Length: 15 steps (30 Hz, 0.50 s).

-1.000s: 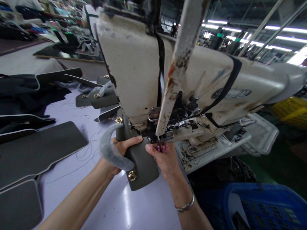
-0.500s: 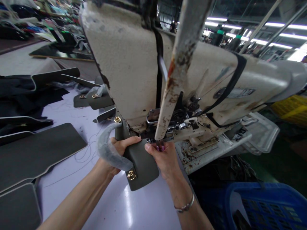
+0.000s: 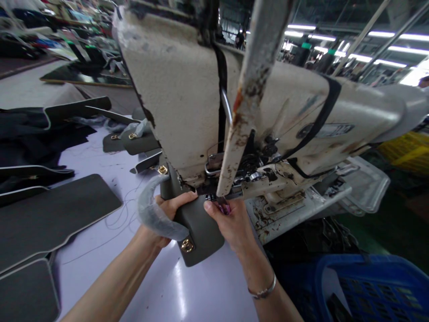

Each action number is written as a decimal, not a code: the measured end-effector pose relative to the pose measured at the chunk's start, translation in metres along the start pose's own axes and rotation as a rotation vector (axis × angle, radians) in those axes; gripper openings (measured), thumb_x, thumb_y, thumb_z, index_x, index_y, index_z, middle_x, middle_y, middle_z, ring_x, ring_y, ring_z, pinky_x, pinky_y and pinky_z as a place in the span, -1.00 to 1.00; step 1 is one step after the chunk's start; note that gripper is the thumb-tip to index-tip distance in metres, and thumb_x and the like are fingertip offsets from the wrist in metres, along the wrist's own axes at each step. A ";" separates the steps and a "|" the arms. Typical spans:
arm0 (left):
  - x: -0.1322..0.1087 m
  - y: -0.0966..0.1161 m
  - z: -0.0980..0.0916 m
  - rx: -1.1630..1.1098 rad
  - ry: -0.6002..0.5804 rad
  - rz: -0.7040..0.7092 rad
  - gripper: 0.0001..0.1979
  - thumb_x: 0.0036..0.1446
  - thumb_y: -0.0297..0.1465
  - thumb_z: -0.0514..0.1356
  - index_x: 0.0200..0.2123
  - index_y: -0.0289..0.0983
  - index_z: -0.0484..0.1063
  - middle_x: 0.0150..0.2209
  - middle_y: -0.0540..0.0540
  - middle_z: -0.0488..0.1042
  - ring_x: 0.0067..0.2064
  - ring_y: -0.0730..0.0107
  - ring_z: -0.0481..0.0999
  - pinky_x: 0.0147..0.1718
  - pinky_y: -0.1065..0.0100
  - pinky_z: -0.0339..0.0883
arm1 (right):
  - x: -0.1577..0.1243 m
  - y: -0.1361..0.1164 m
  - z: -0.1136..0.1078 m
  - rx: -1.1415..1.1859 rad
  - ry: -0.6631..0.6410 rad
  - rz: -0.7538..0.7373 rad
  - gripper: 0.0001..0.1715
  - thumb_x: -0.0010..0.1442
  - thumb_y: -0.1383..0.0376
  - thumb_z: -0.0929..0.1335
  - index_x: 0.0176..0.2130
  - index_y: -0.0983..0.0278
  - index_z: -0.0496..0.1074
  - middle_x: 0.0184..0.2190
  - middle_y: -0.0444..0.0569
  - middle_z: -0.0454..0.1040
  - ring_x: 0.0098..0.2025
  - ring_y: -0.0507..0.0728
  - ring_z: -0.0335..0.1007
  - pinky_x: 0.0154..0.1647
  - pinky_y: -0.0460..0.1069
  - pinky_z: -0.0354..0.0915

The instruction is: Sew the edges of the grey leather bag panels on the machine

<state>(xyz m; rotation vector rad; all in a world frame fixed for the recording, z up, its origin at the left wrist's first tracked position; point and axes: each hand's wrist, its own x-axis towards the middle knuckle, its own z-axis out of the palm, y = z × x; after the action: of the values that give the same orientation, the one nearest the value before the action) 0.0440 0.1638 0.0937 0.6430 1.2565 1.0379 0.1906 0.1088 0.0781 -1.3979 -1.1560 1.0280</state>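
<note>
The left hand (image 3: 164, 210) and right hand (image 3: 228, 221) hold a dark grey leather bag panel (image 3: 199, 228) upright against the underside of a cream industrial sewing machine (image 3: 187, 89), with the panel's top edge at the machine's presser foot (image 3: 211, 197). The left fingers (image 3: 182, 198) wrap firmly around the panel from the left, beneath a curved strap wrapped in clear plastic (image 3: 157, 212), which lies over that hand. The right fingers (image 3: 212, 206) are pressed together on the panel's upper edge, just beside a small pink piece (image 3: 224, 208) too small to identify. A gold ring fitting (image 3: 187, 245) sits near the panel's lower end. A metal bracelet (image 3: 263, 291) circles the right wrist. More dark panels (image 3: 56, 214) lie on the pale table (image 3: 201, 290) at left, and a blue plastic crate (image 3: 368, 286) stands at lower right.
</note>
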 end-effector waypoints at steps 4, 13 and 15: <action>-0.003 -0.003 -0.004 -0.029 -0.035 -0.031 -0.48 -0.42 -0.39 0.57 -0.27 -0.41 0.62 -0.32 -0.28 0.64 -0.45 0.17 0.59 -0.50 0.29 0.57 | -0.010 -0.012 -0.007 -0.209 -0.029 -0.086 -0.56 0.21 0.16 0.39 -0.61 0.29 0.33 -0.65 -0.21 0.12 -0.54 -0.03 0.02 -0.50 -0.08 -0.06; -0.034 -0.031 0.028 -0.405 0.099 0.026 -0.63 -0.21 -0.53 0.49 -0.24 -0.37 0.60 -0.18 -0.22 0.63 -0.29 0.19 0.64 -0.36 0.35 0.62 | 0.020 -0.001 -0.042 -0.074 -0.238 0.093 -0.60 0.09 0.09 0.45 -0.57 0.29 0.38 -0.59 -0.19 0.16 -0.52 -0.02 0.02 -0.49 -0.08 -0.01; -0.039 -0.037 0.037 -0.474 0.139 0.055 -0.65 -0.15 -0.57 0.45 -0.21 -0.36 0.58 -0.14 -0.20 0.61 -0.22 0.22 0.64 -0.27 0.34 0.63 | 0.027 -0.006 -0.050 -0.125 -0.290 0.106 -0.56 0.07 0.05 0.46 -0.59 0.29 0.36 -0.60 -0.19 0.14 -0.53 -0.02 0.00 -0.49 -0.08 -0.01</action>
<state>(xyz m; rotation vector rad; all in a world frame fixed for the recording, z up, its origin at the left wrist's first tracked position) 0.0900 0.1182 0.0880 0.2443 1.0591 1.3866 0.2439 0.1267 0.0904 -1.4529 -1.3885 1.2843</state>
